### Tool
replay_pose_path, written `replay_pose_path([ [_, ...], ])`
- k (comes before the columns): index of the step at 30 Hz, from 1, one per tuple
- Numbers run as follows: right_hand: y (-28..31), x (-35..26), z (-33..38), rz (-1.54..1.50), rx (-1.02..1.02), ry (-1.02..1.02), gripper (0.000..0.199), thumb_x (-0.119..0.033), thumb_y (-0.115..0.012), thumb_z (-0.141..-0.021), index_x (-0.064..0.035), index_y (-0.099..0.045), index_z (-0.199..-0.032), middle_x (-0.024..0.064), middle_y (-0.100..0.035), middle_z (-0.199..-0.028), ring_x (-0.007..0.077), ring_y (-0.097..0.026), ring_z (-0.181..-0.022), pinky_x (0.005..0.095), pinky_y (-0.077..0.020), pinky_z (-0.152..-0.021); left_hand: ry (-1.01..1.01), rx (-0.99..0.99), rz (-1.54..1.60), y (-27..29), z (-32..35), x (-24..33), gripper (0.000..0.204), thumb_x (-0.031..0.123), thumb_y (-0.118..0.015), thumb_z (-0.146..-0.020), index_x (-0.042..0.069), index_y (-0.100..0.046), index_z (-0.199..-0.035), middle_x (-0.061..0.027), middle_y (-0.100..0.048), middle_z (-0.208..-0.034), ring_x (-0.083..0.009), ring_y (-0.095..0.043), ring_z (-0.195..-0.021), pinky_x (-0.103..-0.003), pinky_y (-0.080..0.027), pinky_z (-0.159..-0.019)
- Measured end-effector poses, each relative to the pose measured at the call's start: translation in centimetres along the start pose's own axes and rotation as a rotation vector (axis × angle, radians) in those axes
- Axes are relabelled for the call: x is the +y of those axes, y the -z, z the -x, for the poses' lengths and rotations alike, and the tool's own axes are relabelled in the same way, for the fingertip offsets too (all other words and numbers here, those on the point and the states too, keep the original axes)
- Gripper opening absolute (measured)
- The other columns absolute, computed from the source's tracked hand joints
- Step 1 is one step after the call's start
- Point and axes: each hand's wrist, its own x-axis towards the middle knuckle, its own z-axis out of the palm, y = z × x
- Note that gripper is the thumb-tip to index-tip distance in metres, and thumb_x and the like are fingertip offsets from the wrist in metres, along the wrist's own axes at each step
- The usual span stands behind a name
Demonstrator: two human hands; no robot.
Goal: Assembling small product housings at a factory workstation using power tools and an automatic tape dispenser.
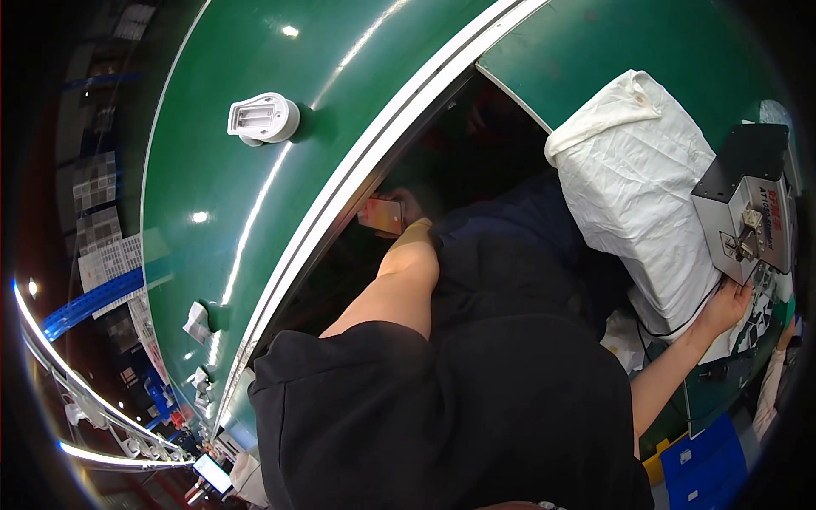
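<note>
A worker at a green bench reaches apart with both bare arms, one low by the belt, the other at a metal bench device.
In the head view, the left hand [411,205] sits in shadow below the belt's pale edge, just beside a flat, orange-toned rectangular object [384,216]; its fingers are too dark to tell whether they grip it. The right hand [724,308] is partly curled at the lower edge of the black-and-silver device [748,204], near scattered small parts [759,319]; whether it pinches anything cannot be told. A white cloth [633,187] drapes a bulky form beside the device. Across the gap, a white round-bodied unit [265,117], its compartment uncovered, lies on the green belt [229,59]. Blue bins [704,463] stand lower right.
</note>
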Motion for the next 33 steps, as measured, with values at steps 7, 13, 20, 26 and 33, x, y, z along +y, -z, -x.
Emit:
replay_pose_path([
  [7,0.3,-0.5,-0.2,0.008,-0.02,0.012,0.028,-0.001,-0.053,-0.099,0.0062,-0.053,-0.126,0.0148,-0.061,-0.128,0.0204,-0.059,-0.114,0.0302,-0.0451,-0.101,0.029,-0.034,0.003,-0.5,0.8,0.2,0.024,0.03,-0.057,-0.091,0.01,-0.067,-0.101,-0.0078,-0.069,-0.097,-0.0256,-0.065,-0.088,-0.042,-0.053,-0.076],
  [13,-0.1,-1.0,-0.2,-0.043,-0.014,-0.007,0.029,-0.001,-0.051,-0.099,0.007,-0.053,-0.126,0.015,-0.061,-0.129,0.0203,-0.058,-0.115,0.029,-0.0441,-0.102,0.043,-0.064,0.0,-0.8,0.9,1.1,0.024,0.03,-0.057,-0.091,0.01,-0.067,-0.101,-0.008,-0.069,-0.097,-0.0256,-0.066,-0.088,-0.042,-0.053,-0.077],
  [20,-0.4,-1.5,0.1,0.037,-0.023,0.067,0.025,0.0,-0.053,-0.097,0.0082,-0.054,-0.12,0.0161,-0.065,-0.118,0.0205,-0.063,-0.106,0.0303,-0.0484,-0.095,0.047,-0.115,0.037,-1.2,0.6,1.7,0.024,0.029,-0.058,-0.091,0.009,-0.067,-0.1,-0.0083,-0.069,-0.097,-0.0256,-0.066,-0.089,-0.042,-0.053,-0.077],
  [26,0.2,-1.3,-0.1,0.058,-0.038,0.084,0.024,0.0,-0.053,-0.097,0.0081,-0.055,-0.119,0.0159,-0.065,-0.118,0.0203,-0.063,-0.105,0.0299,-0.0486,-0.094,0.063,-0.158,0.068,-1.2,0.3,1.8,0.024,0.029,-0.058,-0.091,0.009,-0.067,-0.1,-0.0085,-0.069,-0.097,-0.0256,-0.066,-0.089,-0.042,-0.053,-0.077],
  [33,0.1,-1.2,-0.2,0.019,-0.033,0.066,0.025,0.002,-0.053,-0.096,0.0087,-0.056,-0.119,0.0164,-0.065,-0.12,0.0212,-0.063,-0.107,0.0305,-0.0478,-0.096,0.084,-0.206,0.097,-0.9,-0.5,1.8,0.023,0.029,-0.058,-0.091,0.009,-0.068,-0.099,-0.0088,-0.069,-0.097,-0.0255,-0.066,-0.089,-0.042,-0.053,-0.077],
])
